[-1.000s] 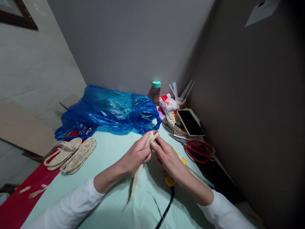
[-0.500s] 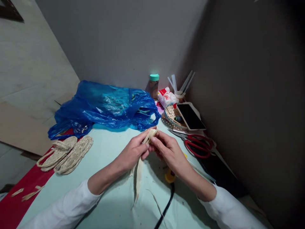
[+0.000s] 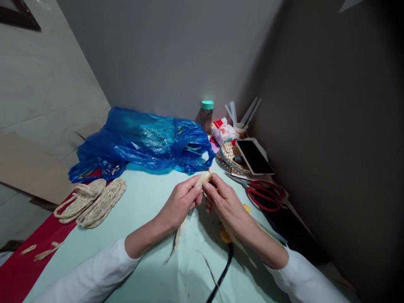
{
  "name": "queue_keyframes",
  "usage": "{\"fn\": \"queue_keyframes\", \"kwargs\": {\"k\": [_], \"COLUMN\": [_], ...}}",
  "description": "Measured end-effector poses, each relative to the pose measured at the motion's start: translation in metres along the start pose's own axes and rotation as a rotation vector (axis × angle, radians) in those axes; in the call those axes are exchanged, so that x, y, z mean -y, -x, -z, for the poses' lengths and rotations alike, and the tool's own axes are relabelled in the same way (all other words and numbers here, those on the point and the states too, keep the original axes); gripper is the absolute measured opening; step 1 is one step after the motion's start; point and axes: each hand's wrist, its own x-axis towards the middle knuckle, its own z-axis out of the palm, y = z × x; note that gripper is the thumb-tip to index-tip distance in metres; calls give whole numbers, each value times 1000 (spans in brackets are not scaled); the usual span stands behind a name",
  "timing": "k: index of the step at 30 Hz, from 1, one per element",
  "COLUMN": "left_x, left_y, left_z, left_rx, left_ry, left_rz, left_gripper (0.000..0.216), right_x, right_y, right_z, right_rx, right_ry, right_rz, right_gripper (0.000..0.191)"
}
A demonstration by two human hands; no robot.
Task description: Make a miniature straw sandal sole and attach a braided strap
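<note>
Pale fibre strip [image 3: 203, 180]: held up between both hands over the middle of the bench [image 3: 148, 202], folded or bunched at its upper end; exact fold hidden by the fingers. One tail hangs down below the left hand [image 3: 181, 201]; another pale length shows beneath the right forearm, its link to the bunch not visible.

Left hand: thumb pressed on the strip, fingers curled behind. Right hand [image 3: 225, 201]: thumb and fingers pinching the same bunch, just beside the left.

Risks (judgement): dry-looking fibre could split if bent sharply or pulled unevenly; the fold could spring open if either pinch slackens. Hanging tails could catch on the yellow tool [image 3: 225, 237] or its black cable [image 3: 223, 275], which lie below the right hand. If that tool is hot (cannot tell), scorching possible.

Farther out: red-handled scissors [image 3: 259, 184] and a phone [image 3: 255, 157] to the right; plaited soles [image 3: 102, 206] to the left; blue plastic bag [image 3: 148, 141] behind.
</note>
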Motion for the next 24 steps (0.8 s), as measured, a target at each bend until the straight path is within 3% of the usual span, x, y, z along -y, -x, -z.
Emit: {"fn": "queue_keyframes", "kwargs": {"k": [8, 12, 17, 24], "left_x": [5, 7, 7, -2], "left_y": [2, 3, 1, 7], "left_z": [-1, -2, -1, -3], "left_rx": [-59, -59, -245, -360], "left_ry": [-178, -124, -217, -258], "left_rz": [-51, -38, -109, -141], "left_gripper": [44, 43, 15, 15], "right_x": [-3, 1, 2, 6], "right_y": [-2, -2, 1, 3], "right_z": [-3, -1, 0, -2], "right_rx": [-64, -97, -162, -211], "right_ry": [6, 31, 60, -7], "right_rz": [3, 42, 65, 59], "right_gripper": [27, 28, 25, 29]}}
